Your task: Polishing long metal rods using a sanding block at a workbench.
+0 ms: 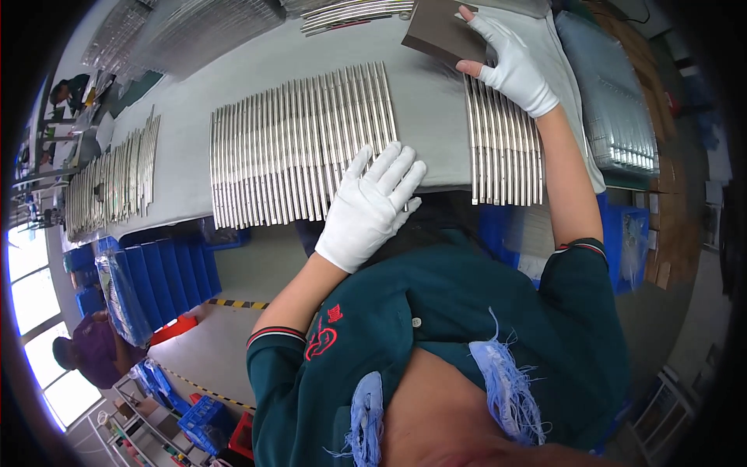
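My left hand (369,204), in a white glove, lies flat with its fingers stretched out over the right end of a wide row of slim silvery metal tubes (272,156). At the far right, my right hand (513,68) spans the right end of a grey-brown rectangular block (440,29). Its bare thumb tip is at the block's near side and a bare fingertip is at the top; the other fingers are partly hidden. Below that hand, a smaller group of similar metal tubes (502,152) lies side by side, their far ends covered by the block and glove.
The pale cloth-covered table (432,117) bears more rods (117,179) at the left and curved strips (350,12) at the back. Plastic-wrapped bundles (611,101) stand at the right. Blue bins (167,280) are below left. A person (89,350) is in the left background.
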`<state>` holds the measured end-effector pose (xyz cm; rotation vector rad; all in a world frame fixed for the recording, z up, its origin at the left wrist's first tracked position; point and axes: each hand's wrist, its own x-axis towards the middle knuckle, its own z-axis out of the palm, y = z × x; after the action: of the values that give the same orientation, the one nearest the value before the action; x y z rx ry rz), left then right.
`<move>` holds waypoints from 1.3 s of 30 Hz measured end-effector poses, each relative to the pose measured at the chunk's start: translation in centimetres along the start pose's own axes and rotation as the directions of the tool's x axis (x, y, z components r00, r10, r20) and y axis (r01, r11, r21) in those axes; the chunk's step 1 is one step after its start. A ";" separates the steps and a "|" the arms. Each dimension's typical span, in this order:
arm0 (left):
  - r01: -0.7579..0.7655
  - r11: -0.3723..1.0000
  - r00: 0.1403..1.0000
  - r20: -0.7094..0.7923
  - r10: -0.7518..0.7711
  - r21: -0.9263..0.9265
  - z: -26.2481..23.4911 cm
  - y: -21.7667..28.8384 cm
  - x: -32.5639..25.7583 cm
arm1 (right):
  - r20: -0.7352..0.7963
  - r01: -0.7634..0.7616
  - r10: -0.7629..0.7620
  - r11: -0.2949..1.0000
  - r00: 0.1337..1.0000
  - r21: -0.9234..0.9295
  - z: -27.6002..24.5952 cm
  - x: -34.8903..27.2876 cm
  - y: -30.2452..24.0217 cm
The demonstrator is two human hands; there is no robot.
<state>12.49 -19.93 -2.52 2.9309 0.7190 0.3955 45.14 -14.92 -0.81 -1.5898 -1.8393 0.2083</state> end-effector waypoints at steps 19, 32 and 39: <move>0.003 1.000 0.994 -0.113 -0.005 -0.025 0.6 0.0 -0.3 | -0.078 -0.113 0.083 0.636 0.993 -0.763 0.9 6.6 1.9; 0.024 0.999 0.993 -0.118 -0.027 -0.025 0.8 0.2 -0.3 | -0.099 -0.191 0.176 0.964 0.979 -0.183 0.3 3.3 0.9; -0.019 0.999 0.991 -0.132 0.015 -0.030 0.3 0.0 -0.6 | 0.084 -0.293 0.287 0.954 0.954 0.065 -0.1 2.8 -1.3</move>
<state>11.99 -20.22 -2.92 2.9052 0.6974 0.6006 44.10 -12.66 1.11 -1.8144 -1.6225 0.4703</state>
